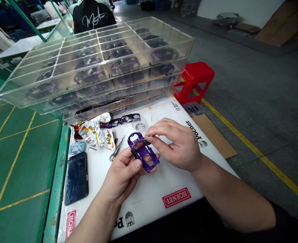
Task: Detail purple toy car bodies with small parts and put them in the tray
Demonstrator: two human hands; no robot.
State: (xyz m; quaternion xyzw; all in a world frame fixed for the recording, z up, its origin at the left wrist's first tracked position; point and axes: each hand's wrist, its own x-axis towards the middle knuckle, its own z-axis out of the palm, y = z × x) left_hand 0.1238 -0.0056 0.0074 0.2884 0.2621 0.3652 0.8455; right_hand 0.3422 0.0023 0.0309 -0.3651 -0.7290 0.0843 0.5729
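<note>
Purple shell [144,152] held over white table [149,202]

Glossy and pierced by several openings, with dark parts along its sides, the shell is gripped by the left hand [127,170], fingers curled beneath. The right hand [176,143] is pinched nearly closed at the far edge; whether anything is held there cannot be told.

You are in what looks like a factory workshop, seated or standing at an assembly bench. The stack of clear plastic compartment trays [186,44] shows it, filled with rows of similar purple model-car parts [125,64]. In front of the stack, you have a slim metal hand tool [116,150] on a white sheet printed with brand names [144,192]. Beyond the stack sits a person in a black top [93,10]; right of it, a yellow line [256,152] marks the grey floor [265,101].
</note>
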